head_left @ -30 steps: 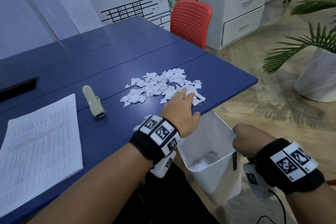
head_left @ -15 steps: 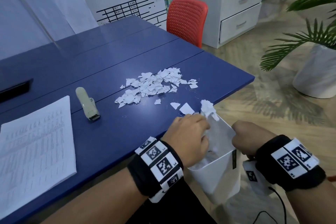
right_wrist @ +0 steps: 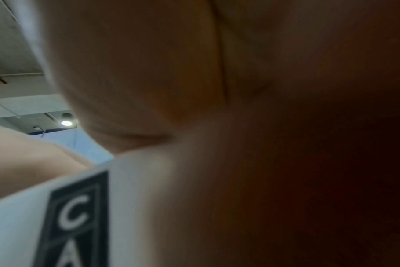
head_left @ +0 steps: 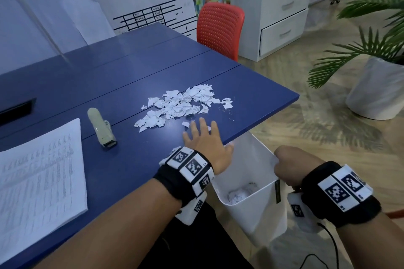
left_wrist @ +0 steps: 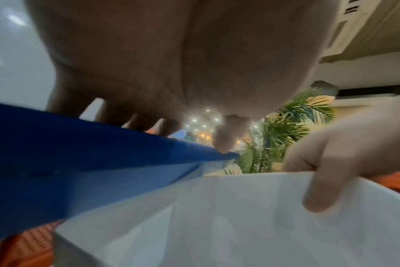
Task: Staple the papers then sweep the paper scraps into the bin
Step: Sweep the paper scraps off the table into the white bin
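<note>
Nearest, the right hand [head_left: 288,165] curls round the near-right rim of the white bin [head_left: 258,214], thumb hooked inside the wall as the left wrist view shows [left_wrist: 345,157], and holds the bin just under the near edge of the blue table [head_left: 109,181]; a few crumpled scraps lie at the bin's bottom, and a dark label with white letters runs down its outer wall. Just left of the bin, the left hand [head_left: 205,146] lies over the table's edge with its fingers [head_left: 194,131] straight and spread, palm down, holding nothing; the fingertips reach toward the heap and a small loose scrap sits just beside them. Farther left of the bin, a stack of printed papers [head_left: 39,179] lies flat at the table's near-left part. Beyond the papers, toward the heap, a pale stapler [head_left: 101,129] rests on the tabletop, apart from both. Past the left hand, the main heap of torn paper scraps [head_left: 181,105] spreads over the table, a few bits strayed to its right. Beyond the table stand a red chair [head_left: 220,26], a white drawer cabinet [head_left: 282,17] and, far right of the bin, a potted palm [head_left: 376,85]
</note>
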Available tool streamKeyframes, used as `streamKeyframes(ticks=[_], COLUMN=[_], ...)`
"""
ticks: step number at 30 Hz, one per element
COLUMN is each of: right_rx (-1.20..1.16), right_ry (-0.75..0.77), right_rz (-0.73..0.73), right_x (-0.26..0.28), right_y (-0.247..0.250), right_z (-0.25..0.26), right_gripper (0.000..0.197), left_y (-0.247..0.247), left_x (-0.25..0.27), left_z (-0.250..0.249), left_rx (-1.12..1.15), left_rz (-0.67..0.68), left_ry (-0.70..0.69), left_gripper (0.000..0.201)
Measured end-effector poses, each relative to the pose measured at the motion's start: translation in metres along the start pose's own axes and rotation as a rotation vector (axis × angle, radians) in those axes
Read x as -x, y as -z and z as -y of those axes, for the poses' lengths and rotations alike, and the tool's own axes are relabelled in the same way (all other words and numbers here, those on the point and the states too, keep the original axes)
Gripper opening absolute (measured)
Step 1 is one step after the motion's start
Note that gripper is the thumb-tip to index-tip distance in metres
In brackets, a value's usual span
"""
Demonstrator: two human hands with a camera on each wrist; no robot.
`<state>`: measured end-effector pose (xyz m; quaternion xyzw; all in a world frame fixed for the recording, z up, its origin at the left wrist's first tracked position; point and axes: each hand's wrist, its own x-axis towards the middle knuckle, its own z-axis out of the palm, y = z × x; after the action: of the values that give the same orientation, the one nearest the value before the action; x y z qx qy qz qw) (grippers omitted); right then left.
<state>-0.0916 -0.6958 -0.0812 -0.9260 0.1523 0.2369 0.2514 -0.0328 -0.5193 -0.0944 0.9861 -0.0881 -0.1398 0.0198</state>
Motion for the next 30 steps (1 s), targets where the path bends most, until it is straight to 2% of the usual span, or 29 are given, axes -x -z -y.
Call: streamKeyframes(ticks=[2,4,7,9,12,15,18,20,22,24,27,30], right_rx=[0.011,0.025,0.038,0.031,0.043,0.069,0.092,0.083,0.076,0.068,0.042,0.040], right_ry=[0.006,0.014,0.020,0.022,0.023,0.039,0.064,0.076,0.084,0.087,0.078,0.071], right_rz=[0.001,0.005,-0.003,-0.005,-0.008,-0.005,0.004,0.020,0.029,0.033,0.038,0.029], right_x=[0.000,0.001,-0.002,-0.004,-0.004,-0.003,-0.001,-0.001,-0.001,-0.002,-0.002,-0.004], right_y=[0.001,0.002,0.001,-0.001,-0.005,-0.010,-0.014,-0.016,-0.017,-0.017,-0.017,-0.016], right_z=[0.000,0.000,0.000,-0.001,0.002,0.007,0.015,0.021,0.025,0.028,0.031,0.032], right_gripper=[0.012,0.010,0.013,0.016,0.013,0.012,0.008,0.011,0.015,0.013,0.021,0.015], left_y=[-0.007,-0.014,-0.017,-0.012,0.013,0.049,0.067,0.064,0.057,0.051,0.045,0.035], left_x=[0.013,0.029,0.051,0.055,0.042,0.012,-0.018,-0.025,-0.022,-0.015,0.004,0.024], left_z=[-0.006,-0.010,-0.013,-0.008,0.013,0.053,0.098,0.117,0.122,0.116,0.095,0.075], left_rx=[-0.033,-0.039,0.062,0.169,0.262,0.307,0.143,0.047,0.026,0.038,0.064,0.124], left_rz=[0.006,-0.004,0.114,0.144,-0.116,-0.262,-0.159,-0.036,0.039,0.043,0.046,0.074], left_ry=[-0.104,-0.276,-0.532,-0.573,-0.514,-0.286,0.006,0.093,0.104,0.072,-0.019,-0.125], left_gripper=[0.080,0.079,0.071,0.064,0.056,0.057,0.066,0.063,0.056,0.054,0.051,0.044])
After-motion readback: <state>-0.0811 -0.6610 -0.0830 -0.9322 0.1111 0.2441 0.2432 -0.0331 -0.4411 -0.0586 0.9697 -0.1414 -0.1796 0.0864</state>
